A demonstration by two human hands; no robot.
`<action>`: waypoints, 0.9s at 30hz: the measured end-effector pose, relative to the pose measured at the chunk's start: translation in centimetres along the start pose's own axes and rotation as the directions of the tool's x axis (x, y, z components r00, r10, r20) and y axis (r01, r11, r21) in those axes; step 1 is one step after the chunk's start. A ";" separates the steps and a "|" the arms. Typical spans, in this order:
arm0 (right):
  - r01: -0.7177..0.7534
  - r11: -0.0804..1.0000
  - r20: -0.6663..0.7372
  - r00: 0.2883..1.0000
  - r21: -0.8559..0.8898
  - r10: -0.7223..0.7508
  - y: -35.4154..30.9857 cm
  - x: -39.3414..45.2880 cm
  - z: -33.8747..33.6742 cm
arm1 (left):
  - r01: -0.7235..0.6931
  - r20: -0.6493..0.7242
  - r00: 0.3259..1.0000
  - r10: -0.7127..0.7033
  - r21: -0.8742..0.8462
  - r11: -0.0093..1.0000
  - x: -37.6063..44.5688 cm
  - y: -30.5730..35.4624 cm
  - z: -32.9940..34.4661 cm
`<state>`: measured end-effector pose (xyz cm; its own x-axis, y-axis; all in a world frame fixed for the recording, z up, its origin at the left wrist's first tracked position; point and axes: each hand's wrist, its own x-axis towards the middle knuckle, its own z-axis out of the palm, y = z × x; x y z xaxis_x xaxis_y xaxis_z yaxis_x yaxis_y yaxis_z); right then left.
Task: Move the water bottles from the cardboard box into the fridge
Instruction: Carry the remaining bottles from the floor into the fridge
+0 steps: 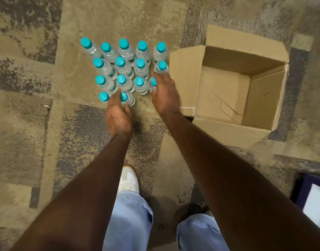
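Carpet (28, 91) underfoot, mottled tan and grey-purple patches, worn look. Standing on it left of centre: a cluster of small clear plastic water bottles with turquoise screw caps (124, 67), all upright, packed close in rough rows, fifteen or so. White embossed lettering on several cap tops; it looks like a brand name, too small and blurred to read with confidence. Blue label bands show low on a few bottles, with no legible text.

Left hand (118, 113) reaches down to the near row, fingers spread loosely around the front bottle (127, 97), thumb on one side and fingers on the other. Cannot tell whether they already touch it. Another front bottle (103, 96) stands just beside the fingertips.

Right hand (164, 93) lies over the right edge of the cluster, fingers extended and slightly apart, covering part of one bottle (152, 84), tips near the next one back (161, 67). Contact is likely, but no grip is visible.

Just right of the bottles: an open brown cardboard box (184, 78), flaps folded outward, bare bottom showing, no printing seen. Its left flap nearly meets the rightmost bottles.

Near bottom: a white lace-up sneaker (128, 180) and light blue trouser legs (130, 223). At far right edge, a dark-framed pale panel (315, 201), only partly in view.
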<state>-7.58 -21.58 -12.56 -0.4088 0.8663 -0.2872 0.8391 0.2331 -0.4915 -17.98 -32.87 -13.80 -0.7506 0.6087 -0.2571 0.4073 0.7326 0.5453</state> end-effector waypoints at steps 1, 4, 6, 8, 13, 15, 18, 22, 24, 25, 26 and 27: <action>-0.024 1.000 -0.009 1.000 0.016 0.024 0.0 0.0 0.1 | 0.009 0.000 1.000 -0.009 0.015 1.000 0.1 0.0 0.0; -0.081 0.996 -0.032 0.996 0.046 0.083 0.2 -0.4 0.7 | -0.008 -0.004 1.000 0.009 0.106 0.994 0.3 0.0 0.1; -0.091 0.994 -0.044 0.995 0.067 0.094 0.5 -0.7 1.3 | -0.029 -0.001 1.000 0.029 0.148 0.989 0.5 0.1 0.2; -0.083 0.993 -0.073 0.993 0.089 0.090 0.7 -0.9 1.8 | -0.041 0.000 0.999 0.042 0.151 0.988 0.5 0.1 0.2; -0.033 0.981 -0.185 0.980 0.191 0.069 1.4 -1.7 1.8 | -0.062 -0.049 0.996 0.068 0.108 0.992 -0.3 -0.7 -0.4; 0.041 0.979 -0.213 0.977 0.202 0.003 1.7 -2.6 1.2 | -0.021 -0.077 0.997 0.023 0.031 0.999 -0.9 -0.9 -0.8; 0.085 0.939 -0.214 0.977 0.333 -0.013 1.8 -4.6 -0.1 | -0.037 -0.085 0.996 0.027 -0.125 0.991 -1.9 -1.1 -1.8; 0.038 0.820 -0.187 0.979 0.571 0.085 1.0 -7.6 -3.2 | -0.045 -0.012 0.999 0.045 -0.426 0.903 -3.0 -0.1 -3.8; 0.028 0.775 -0.163 0.982 0.631 0.098 0.7 -8.9 -4.8 | -0.002 0.024 1.000 0.019 -0.564 0.826 -3.6 1.6 -5.2; 0.033 0.760 -0.166 0.981 0.649 0.099 0.8 -9.6 -5.8 | 0.006 0.032 0.999 0.017 -0.612 0.791 -3.8 2.6 -6.0; 0.033 0.742 -0.169 0.979 0.669 0.110 0.9 -10.1 -6.8 | 0.010 0.036 0.999 0.018 -0.644 0.765 -4.1 3.6 -6.8; 0.025 0.718 -0.171 0.977 0.695 0.131 1.0 -10.6 -7.9 | 0.010 0.037 0.999 0.019 -0.661 0.750 -4.3 4.7 -7.6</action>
<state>0.46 -26.99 -3.53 -0.2283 0.9519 -0.2045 0.3430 -0.1180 -0.9319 -16.74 -34.35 -4.08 -0.7233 0.6331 -0.2757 -0.0459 0.3542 0.9340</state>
